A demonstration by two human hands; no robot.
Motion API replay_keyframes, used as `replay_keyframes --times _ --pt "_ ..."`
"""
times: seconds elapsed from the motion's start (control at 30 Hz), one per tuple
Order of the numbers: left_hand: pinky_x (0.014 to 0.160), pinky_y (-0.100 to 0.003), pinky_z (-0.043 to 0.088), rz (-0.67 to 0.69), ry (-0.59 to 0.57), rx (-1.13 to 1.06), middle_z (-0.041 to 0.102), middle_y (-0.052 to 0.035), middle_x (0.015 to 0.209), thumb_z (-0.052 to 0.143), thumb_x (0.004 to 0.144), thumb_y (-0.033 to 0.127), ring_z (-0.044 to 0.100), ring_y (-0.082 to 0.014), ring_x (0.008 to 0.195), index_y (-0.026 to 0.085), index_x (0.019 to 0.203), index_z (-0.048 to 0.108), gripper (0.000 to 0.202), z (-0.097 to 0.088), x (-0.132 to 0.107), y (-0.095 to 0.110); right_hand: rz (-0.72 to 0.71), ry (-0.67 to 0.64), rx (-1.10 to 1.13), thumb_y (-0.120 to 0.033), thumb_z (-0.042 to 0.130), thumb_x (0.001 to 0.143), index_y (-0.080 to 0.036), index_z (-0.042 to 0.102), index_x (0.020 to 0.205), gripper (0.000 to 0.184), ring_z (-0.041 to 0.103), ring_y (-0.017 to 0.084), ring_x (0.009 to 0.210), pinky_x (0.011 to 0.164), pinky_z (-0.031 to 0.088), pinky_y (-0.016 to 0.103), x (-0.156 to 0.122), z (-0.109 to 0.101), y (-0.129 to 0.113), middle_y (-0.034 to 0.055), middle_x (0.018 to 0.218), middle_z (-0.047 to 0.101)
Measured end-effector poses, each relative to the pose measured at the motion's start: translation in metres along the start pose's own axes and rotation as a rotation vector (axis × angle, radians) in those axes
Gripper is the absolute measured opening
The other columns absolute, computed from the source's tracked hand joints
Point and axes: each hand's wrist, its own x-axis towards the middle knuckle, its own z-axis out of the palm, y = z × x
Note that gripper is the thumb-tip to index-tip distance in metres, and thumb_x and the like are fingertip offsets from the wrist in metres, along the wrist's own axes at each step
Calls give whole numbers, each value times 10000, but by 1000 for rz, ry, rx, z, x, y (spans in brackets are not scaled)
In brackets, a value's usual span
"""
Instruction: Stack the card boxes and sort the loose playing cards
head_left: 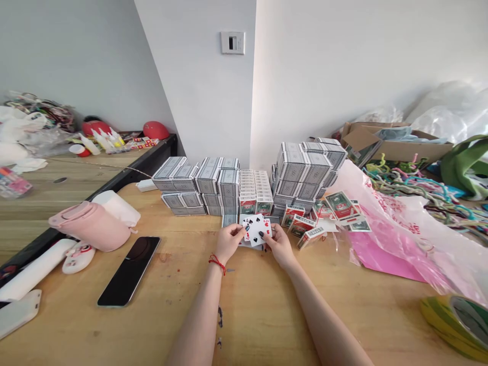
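While both your forearms reach forward over the wooden table [267, 315], your left hand [229, 243] and right hand [280, 244] meet at a small fan of playing cards [256, 229], fingers closed on its edges and faces up. A red string circles your left wrist. The cards sit just above the tabletop, right in front of the stacked card boxes [251, 190], a phone [129, 270] lying off to your left.

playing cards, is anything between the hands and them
Nothing visible does: the left hand and the right hand both grip the fanned playing cards directly, just in front of the stacked card boxes.
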Motion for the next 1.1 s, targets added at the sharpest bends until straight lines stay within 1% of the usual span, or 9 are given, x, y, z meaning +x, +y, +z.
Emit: replay_keyframes --times 0.17,0.27,0.37,0.5,0.6,0.8,0.9,1.0,1.1 --pt "462 -189 318 20 11 29 490 28 504 566 675 353 400 -74 466 141 577 564 234 1 1 -1 -3 -27 -15 -429 612 710 -227 430 886 324 450 83 365 345 332 199 -2 2 -3 -71 548 533" --pt "457 -189 307 31 19 49 469 36 493 567 670 337 386 -71 459 144 562 553 222 1 1 0 17 -22 -31 -461 560 745 -224 451 837 277 461 89 362 341 346 212 -2 2 -2 -57 554 534" --pt "460 -191 301 27 14 62 449 40 485 566 673 334 381 -71 460 147 555 540 223 2 0 0 20 -29 -31 -462 551 752 -219 463 805 264 469 94 366 348 364 220 -2 2 -1 -47 564 547" --pt "466 -196 296 14 14 73 434 43 473 558 681 350 369 -73 455 150 548 528 242 2 0 1 18 -47 -7 -452 559 749 -218 480 839 263 503 107 416 375 400 225 -1 0 1 -32 610 577" --pt "469 -198 293 11 16 79 425 44 463 556 682 365 360 -74 451 151 541 523 258 2 0 2 13 -34 -15 -452 571 736 -211 498 875 288 526 117 482 395 417 222 -1 -1 2 -9 673 607" --pt "474 -199 291 12 10 69 422 44 461 557 684 392 361 -74 454 152 532 512 288 3 0 0 0 -21 -29 -440 602 706 -208 517 874 299 542 127 532 421 432 221 -1 -1 0 6 717 627" --pt "474 -199 293 19 19 74 432 41 467 560 683 407 371 -76 460 151 536 524 297 3 0 0 5 -3 -26 -440 618 686 -209 529 860 303 560 140 555 429 444 230 -1 -1 -3 13 742 637" --pt "474 -198 298 30 17 77 453 34 479 556 689 405 384 -79 469 150 543 536 294 4 -1 1 31 -2 -18 -451 622 678 -205 534 889 335 577 156 571 429 451 240 -1 -1 -4 25 763 647" --pt "478 -198 303 36 12 83 471 30 493 551 697 396 393 -80 478 150 548 544 287 4 -1 1 33 -11 -1 -449 623 679 -200 539 898 342 596 174 609 461 467 257 -1 -1 -2 33 783 655"
